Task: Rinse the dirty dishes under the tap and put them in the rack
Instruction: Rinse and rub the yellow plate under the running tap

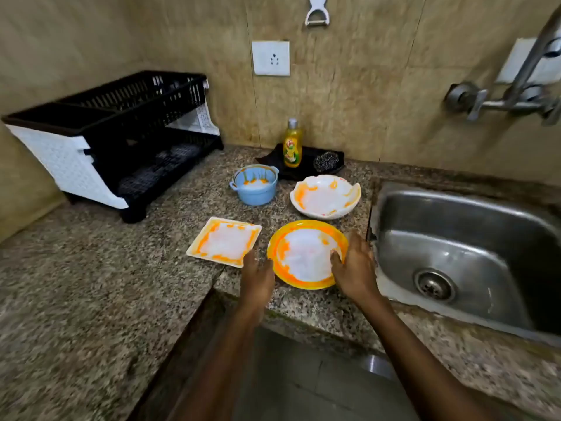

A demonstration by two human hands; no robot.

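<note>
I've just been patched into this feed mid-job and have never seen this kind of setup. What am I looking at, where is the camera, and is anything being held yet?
There is no machine here: a person works with bare hands, and the single picture comes from a camera worn on their head, looking forward and down.

Four dirty dishes smeared with orange sit on the granite counter: a round yellow plate, a square white plate, a wavy-edged white bowl and a small blue pot. Behind them a black tray holds a soap bottle and a scrubber. The empty black-and-white rack stands on the left; the steel sink and wall tap are on the right.

The left hand and right hand flank the yellow plate. The right thumb lies over its rim; a firm grip is not clear, and the plate seems still on the counter.
</note>
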